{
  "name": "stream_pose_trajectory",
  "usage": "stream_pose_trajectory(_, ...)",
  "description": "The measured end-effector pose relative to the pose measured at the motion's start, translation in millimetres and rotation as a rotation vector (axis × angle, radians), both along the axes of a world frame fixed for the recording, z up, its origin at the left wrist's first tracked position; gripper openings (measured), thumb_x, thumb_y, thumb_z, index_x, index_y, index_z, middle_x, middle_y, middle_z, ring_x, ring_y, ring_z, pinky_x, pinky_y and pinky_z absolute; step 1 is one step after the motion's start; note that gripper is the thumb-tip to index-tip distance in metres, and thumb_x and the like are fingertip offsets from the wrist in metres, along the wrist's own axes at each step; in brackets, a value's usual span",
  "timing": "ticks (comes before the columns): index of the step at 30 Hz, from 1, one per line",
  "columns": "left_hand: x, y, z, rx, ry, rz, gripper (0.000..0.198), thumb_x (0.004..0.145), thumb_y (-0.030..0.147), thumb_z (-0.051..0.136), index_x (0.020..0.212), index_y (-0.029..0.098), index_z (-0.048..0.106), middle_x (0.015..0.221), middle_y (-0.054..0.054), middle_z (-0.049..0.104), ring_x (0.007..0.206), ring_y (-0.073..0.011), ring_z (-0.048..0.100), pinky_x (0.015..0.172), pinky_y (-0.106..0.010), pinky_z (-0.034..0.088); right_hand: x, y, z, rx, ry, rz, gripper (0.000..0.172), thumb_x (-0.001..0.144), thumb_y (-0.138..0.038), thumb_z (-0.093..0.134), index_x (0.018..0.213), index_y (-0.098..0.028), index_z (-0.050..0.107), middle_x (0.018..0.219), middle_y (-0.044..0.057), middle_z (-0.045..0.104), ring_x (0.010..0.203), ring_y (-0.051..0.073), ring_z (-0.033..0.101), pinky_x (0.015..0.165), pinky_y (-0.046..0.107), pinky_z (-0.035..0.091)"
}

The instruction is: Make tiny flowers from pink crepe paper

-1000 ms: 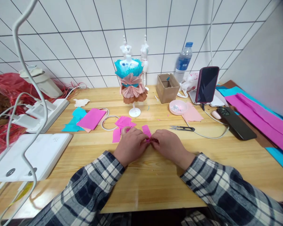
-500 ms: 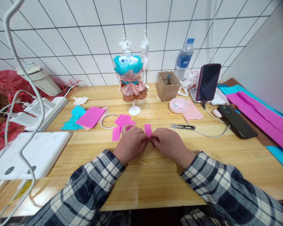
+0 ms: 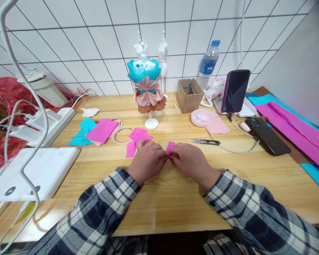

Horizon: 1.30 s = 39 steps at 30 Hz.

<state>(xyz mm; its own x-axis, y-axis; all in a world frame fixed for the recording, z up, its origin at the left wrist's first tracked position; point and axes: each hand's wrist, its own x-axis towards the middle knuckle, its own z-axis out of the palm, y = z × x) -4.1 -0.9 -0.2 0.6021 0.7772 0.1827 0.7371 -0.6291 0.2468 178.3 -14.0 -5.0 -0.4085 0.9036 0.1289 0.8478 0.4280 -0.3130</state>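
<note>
A small strip of magenta crepe paper [image 3: 170,146] is pinched between the fingertips of both hands, its upper end sticking up behind them. My left hand [image 3: 149,157] is closed on the strip's left side, my right hand [image 3: 190,159] on its right, their tips almost touching. Fingers and thumbs hide the strip's lower end. Several cut magenta paper pieces [image 3: 138,134] lie loosely overlapped just beyond my left hand. To the right of and beyond my right hand rest small black thread snips [image 3: 206,142]. At the back stands a dress form [image 3: 149,88] in ruffled blue, pink and brown paper.
A pink dish [image 3: 201,119] of small beads and a cardboard box [image 3: 189,95] stand behind the snips. Phones [image 3: 268,136] and folded crepe paper [image 3: 295,131] occupy the right. Folded magenta paper [image 3: 102,130], a white power bank [image 3: 34,173] and cables are on the left.
The magenta strip's visible end has become shorter and now leans right, where it stood upright before. Both hands have stayed nearly in place.
</note>
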Motion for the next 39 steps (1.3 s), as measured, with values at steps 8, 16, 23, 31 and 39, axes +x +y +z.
stream_pose_trajectory(8,0.0,-0.2,0.5,0.026,0.02,-0.006,0.02,0.089,0.029,0.053,0.085,0.024,0.072,0.078,-0.003,0.068,0.083,-0.0205,0.055,0.091,-0.046,0.028,1.0,0.4,-1.8,-0.047,0.013,0.0,0.015,0.089,-0.026,0.052,0.087,-0.024,0.067,0.085,0.0,0.065,0.079,0.015,0.057,0.066,0.026,0.033)
stream_pose_trajectory(16,0.3,-1.1,0.0,0.028,0.014,0.002,0.02,0.088,0.028,0.053,0.082,0.024,0.071,0.079,-0.002,0.067,0.084,-0.0203,0.055,0.093,-0.047,0.027,0.9,0.2,-0.9,-0.032,-0.009,-0.005,0.015,0.088,-0.026,0.054,0.085,-0.023,0.069,0.081,0.001,0.065,0.08,0.016,0.056,0.07,0.027,0.034)
stream_pose_trajectory(23,0.6,-0.6,-1.2,0.041,0.014,0.018,0.018,0.088,0.029,0.054,0.085,0.024,0.071,0.079,-0.003,0.067,0.084,-0.0208,0.055,0.093,-0.047,0.028,0.2,0.5,-1.4,-0.04,-0.01,-0.026,0.015,0.088,-0.027,0.054,0.082,-0.022,0.068,0.082,0.001,0.065,0.08,0.016,0.056,0.07,0.027,0.036)
stream_pose_trajectory(31,0.2,-0.4,-0.9,0.05,0.053,0.008,0.02,0.089,0.028,0.052,0.085,0.026,0.071,0.078,-0.002,0.067,0.083,-0.0207,0.055,0.096,-0.05,0.025,0.3,-0.9,-1.5,-0.028,-0.025,-0.026,0.018,0.09,-0.029,0.052,0.088,-0.024,0.069,0.084,0.001,0.066,0.082,0.016,0.057,0.07,0.028,0.036)
stream_pose_trajectory(39,1.0,-0.2,-1.8,0.038,0.04,0.023,0.02,0.089,0.03,0.052,0.086,0.025,0.071,0.079,-0.002,0.068,0.083,-0.021,0.055,0.095,-0.049,0.026,-0.4,0.3,-1.8,-0.034,-0.036,-0.029,0.016,0.089,-0.028,0.054,0.084,-0.022,0.068,0.082,0.002,0.065,0.08,0.016,0.058,0.068,0.028,0.036)
